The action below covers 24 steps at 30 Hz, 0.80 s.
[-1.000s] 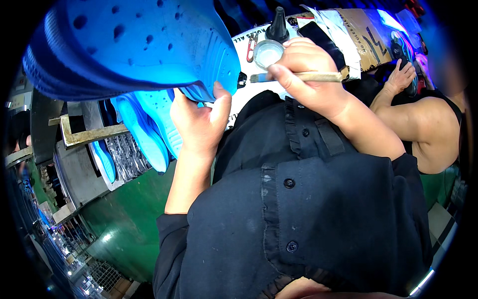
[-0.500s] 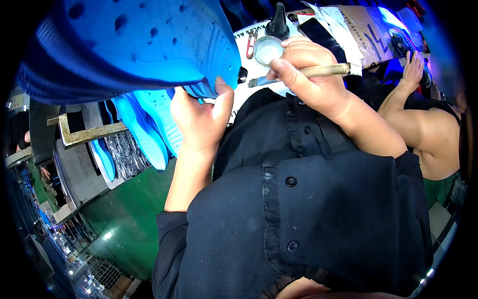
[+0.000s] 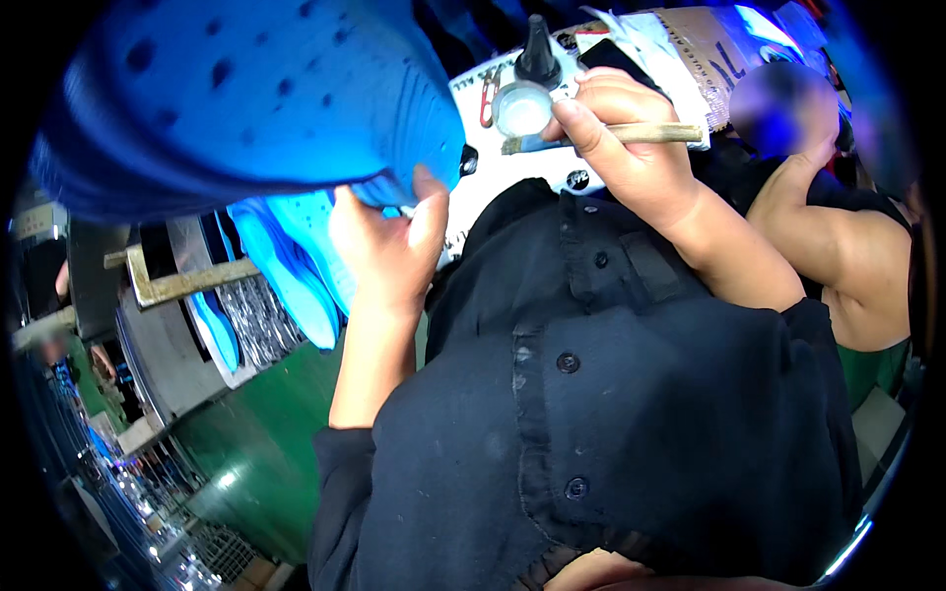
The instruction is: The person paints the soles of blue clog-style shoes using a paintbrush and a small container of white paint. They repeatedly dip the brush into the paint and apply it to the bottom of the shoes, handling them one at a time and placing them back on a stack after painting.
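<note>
Above green machinery, left hand (image 3: 386, 246) grips blue clog (image 3: 246, 98); right hand (image 3: 631, 148) grips brush (image 3: 601, 136).

I have one view only, from the head camera, looking steeply down my own chest. It sits very near my dark shirt (image 3: 611, 414), which fills the lower frame. The fisheye bends everything toward a black rim; the bench (image 3: 512, 187) lies at the top edge, farther off.

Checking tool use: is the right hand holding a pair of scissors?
No, the right hand grips a wooden-handled brush beside a small round pot.
</note>
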Each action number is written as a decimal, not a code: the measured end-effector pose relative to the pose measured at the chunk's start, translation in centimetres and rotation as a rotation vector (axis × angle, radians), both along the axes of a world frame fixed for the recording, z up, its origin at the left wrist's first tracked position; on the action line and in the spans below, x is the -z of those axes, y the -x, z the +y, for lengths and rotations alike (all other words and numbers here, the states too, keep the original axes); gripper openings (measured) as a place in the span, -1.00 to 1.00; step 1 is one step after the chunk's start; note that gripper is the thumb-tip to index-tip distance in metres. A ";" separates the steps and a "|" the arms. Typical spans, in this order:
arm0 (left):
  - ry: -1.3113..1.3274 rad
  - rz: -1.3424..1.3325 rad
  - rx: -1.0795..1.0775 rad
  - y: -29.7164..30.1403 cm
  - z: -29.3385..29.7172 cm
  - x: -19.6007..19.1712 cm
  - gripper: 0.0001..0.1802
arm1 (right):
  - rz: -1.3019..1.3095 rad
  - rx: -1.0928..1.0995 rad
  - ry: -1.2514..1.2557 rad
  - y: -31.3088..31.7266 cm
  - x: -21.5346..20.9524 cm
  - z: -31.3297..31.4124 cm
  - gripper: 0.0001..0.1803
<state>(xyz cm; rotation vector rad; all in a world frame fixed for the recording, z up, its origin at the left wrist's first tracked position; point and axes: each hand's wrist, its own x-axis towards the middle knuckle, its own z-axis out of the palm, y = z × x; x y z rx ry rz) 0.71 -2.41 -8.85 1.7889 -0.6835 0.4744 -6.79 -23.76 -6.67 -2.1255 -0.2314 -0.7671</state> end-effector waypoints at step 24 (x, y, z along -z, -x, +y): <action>0.487 0.957 1.013 -8.5 -44.5 -25.9 -0.64 | 0.145 0.426 -0.743 11.0 2.6 -13.5 -0.69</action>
